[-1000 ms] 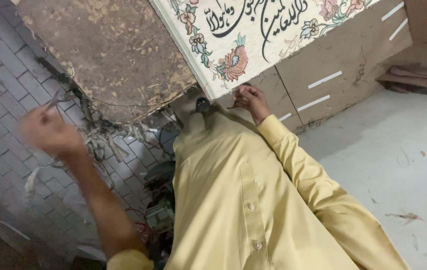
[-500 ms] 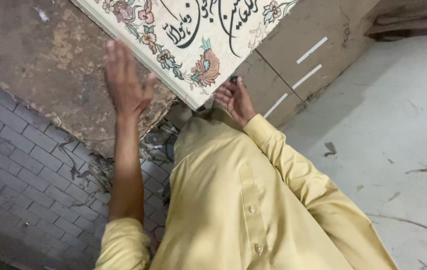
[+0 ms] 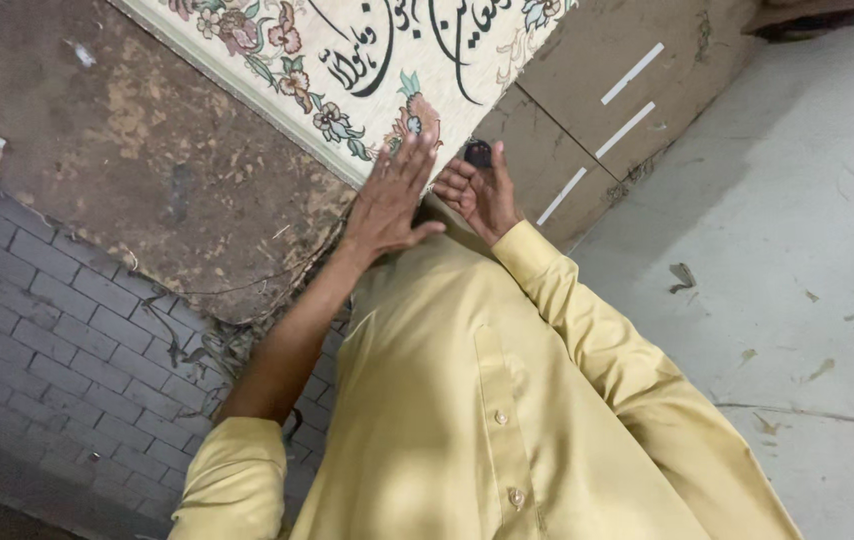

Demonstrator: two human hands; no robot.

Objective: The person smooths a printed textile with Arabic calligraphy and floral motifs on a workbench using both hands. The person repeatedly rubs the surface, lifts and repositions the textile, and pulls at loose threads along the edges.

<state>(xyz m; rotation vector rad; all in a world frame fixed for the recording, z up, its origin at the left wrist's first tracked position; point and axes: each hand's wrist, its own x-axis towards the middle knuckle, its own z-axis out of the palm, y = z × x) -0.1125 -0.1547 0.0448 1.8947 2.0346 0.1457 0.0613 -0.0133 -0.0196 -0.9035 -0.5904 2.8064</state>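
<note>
Left hand [image 3: 389, 200] lies flat, fingers [image 3: 415, 160] spread on the floral calligraphy panel [image 3: 377, 60]; right hand [image 3: 482, 190] fingers pinch a small dark object [image 3: 478, 153], which could slip.

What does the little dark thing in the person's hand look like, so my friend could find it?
Start at the big cream cloth with flowers and follow it to its lower corner. Beside that corner, the right hand holds a small dark object at its fingertips. It is the only black, rounded thing there.

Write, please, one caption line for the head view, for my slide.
Left hand flat on the floral carpet's corner; right hand beside it holds a small dark object.
</note>
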